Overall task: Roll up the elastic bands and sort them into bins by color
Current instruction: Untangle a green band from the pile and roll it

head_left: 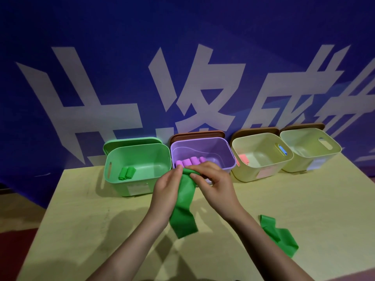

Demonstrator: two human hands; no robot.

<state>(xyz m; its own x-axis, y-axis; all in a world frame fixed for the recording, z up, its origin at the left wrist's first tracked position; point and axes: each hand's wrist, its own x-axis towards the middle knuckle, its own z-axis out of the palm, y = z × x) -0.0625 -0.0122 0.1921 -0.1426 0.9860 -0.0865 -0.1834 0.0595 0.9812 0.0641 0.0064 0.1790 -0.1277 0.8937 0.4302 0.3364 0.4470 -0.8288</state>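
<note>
Blue backdrop wall (263, 37) with big white characters behind everything. Pale wooden table (101, 230) fills the lower frame. Four open bins in a row along the table's far edge: green bin (113, 157) at the left end, purple bin (227, 151) just beside it, then a first cream bin (261, 175) and a second cream bin (292, 165) toward the far right corner. Lids stand behind the bins against the wall. Green bin holds two green rolls (127, 173) near its left wall; purple bin holds a row of purple rolls (189, 161) at its front wall; the first cream bin has a pink roll (243, 159); contents of the second cream bin not clear. Both hands are raised in front of the purple bin: left hand (167, 191) and right hand (215, 183) each pinch the top end of a green elastic band (183, 216), which hangs down between the wrists toward the table's middle. A second green band (278, 235) lies loose and crumpled near the table's right edge, well apart from both hands.
</note>
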